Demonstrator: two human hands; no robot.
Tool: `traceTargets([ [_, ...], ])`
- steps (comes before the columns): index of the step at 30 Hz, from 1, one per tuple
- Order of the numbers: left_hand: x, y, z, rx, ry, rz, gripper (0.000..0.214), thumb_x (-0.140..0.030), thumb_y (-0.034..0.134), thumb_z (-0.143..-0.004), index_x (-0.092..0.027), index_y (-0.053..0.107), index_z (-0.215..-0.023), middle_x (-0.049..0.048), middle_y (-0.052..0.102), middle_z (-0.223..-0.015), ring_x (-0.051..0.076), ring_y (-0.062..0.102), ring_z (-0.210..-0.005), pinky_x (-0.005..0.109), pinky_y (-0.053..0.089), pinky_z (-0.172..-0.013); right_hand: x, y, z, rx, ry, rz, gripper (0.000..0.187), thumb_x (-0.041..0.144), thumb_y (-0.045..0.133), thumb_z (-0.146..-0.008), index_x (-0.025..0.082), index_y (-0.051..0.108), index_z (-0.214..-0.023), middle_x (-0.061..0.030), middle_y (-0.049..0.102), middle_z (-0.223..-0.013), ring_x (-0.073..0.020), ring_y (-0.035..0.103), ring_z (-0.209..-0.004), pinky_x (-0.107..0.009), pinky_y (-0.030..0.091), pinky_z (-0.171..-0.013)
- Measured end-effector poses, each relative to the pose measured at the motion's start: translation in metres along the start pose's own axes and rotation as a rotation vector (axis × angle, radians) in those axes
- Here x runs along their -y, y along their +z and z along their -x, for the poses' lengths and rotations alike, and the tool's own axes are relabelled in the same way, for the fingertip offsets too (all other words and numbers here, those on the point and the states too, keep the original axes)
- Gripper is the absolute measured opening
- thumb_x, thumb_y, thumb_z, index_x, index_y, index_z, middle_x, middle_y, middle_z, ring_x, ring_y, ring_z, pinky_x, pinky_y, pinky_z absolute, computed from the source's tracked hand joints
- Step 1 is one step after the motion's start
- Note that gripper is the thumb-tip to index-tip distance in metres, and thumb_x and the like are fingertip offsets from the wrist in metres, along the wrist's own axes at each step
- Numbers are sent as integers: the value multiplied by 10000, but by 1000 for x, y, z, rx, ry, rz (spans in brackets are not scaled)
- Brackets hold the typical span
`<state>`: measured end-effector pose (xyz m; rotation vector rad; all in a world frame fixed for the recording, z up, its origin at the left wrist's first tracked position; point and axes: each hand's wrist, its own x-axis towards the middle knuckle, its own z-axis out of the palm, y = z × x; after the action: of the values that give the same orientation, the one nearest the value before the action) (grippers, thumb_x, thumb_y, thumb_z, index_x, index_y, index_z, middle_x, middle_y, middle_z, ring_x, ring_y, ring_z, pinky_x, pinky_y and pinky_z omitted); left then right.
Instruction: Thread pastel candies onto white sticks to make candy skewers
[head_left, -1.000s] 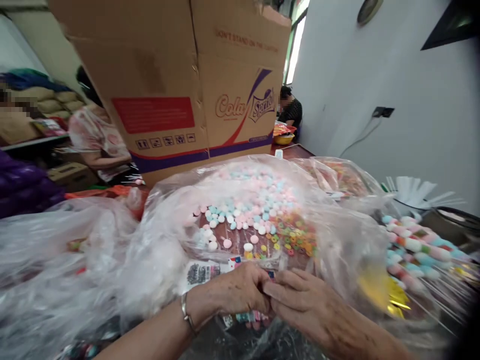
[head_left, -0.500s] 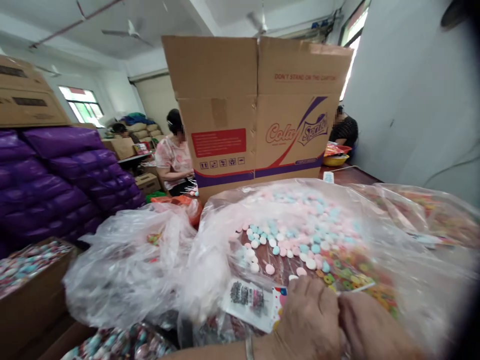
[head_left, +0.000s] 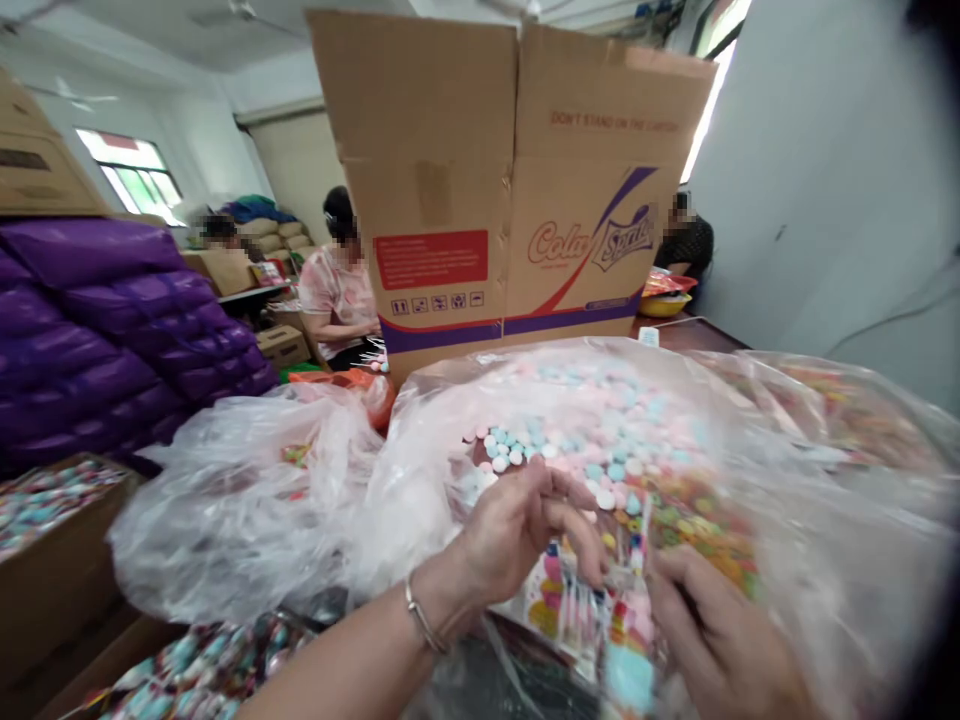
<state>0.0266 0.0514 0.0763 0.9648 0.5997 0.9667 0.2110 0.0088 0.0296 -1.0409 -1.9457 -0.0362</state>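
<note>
My left hand, with a bangle on the wrist, is raised above the printed clear packets. Its fingers are curved and apart, with nothing plainly held. On the right, my right hand pinches the edge of a small clear candy packet, which hangs upright with pink and light blue sweets inside. Motion blurs the packet's upper part. Beyond both hands, pink, white and blue round candies lie spread in a large clear plastic bag. Colourful ring-shaped candies lie heaped beside them.
A tall cardboard carton stands behind the candy. Crumpled clear plastic lies to the left, near a carton of packed sweets and more wrapped sweets. Purple sacks are stacked further left. A seated person works beyond.
My hands were close together over the candy; they have parted. The left lifted up and left with its fingers loosened, while a candy packet now shows at the right. The view shifted slightly.
</note>
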Motion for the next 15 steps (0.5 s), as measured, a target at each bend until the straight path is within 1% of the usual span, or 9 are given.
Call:
traceTargets([
  [4,10,-3,12,-45,-136,16,577,-687,695,-743,-110,683,-744,39,681,-530,137,549,-476,273,385,-570,4,-2,-10,-108,-141,75,138,148,524,-918,209,588,-813,-18,616,-669,-160,609,-627,-247,504,-641],
  [6,16,1,16,-80,-141,70,478,-559,801,-706,-97,686,-754,38,695,-612,127,581,-539,261,419,-596,16,5,-7,-86,-166,-32,131,108,530,-907,196,621,-875,-37,660,-750,-166,640,-722,-255,518,-711],
  [7,18,3,19,-104,-119,96,414,-465,852,-679,-98,688,-780,38,707,-663,124,604,-585,256,443,-632,23,10,-4,-50,-115,-115,132,111,532,-910,198,627,-881,-36,670,-776,-161,644,-740,-249,518,-716],
  [8,20,6,22,-132,-89,121,366,-369,882,-656,-106,688,-820,35,719,-718,123,625,-635,250,462,-677,30,15,0,6,-15,-216,130,134,533,-921,203,626,-862,-27,668,-775,-152,639,-726,-238,515,-694],
  [10,25,9,30,-189,5,165,355,-241,883,-657,-133,681,-928,27,732,-814,127,655,-734,249,486,-758,42,26,8,114,296,-469,175,242,530,-949,207,613,-799,2,621,-694,-127,580,-615,-213,476,-577],
  [12,31,7,43,-203,111,167,330,-222,827,-744,-165,669,-1028,22,729,-875,132,663,-786,251,503,-776,53,37,13,189,630,-743,271,402,536,-947,198,618,-788,25,542,-606,-111,478,-503,-207,404,-465],
  [13,33,4,51,-193,165,149,302,-220,790,-794,-176,664,-1064,22,725,-893,133,662,-797,245,508,-764,57,40,15,218,749,-849,325,470,541,-933,190,626,-790,31,513,-581,-107,442,-476,-208,377,-435],
  [14,33,-2,61,-176,209,116,276,-223,753,-835,-187,657,-1091,23,721,-904,133,662,-792,238,512,-740,60,42,16,254,812,-907,364,513,548,-917,183,637,-794,28,511,-578,-107,435,-472,-211,373,-429],
  [15,31,-10,72,-157,240,74,262,-233,717,-867,-199,647,-1117,22,716,-909,133,659,-766,229,512,-692,61,41,16,303,818,-911,376,528,563,-902,178,650,-795,18,532,-592,-112,456,-489,-214,393,-446],
])
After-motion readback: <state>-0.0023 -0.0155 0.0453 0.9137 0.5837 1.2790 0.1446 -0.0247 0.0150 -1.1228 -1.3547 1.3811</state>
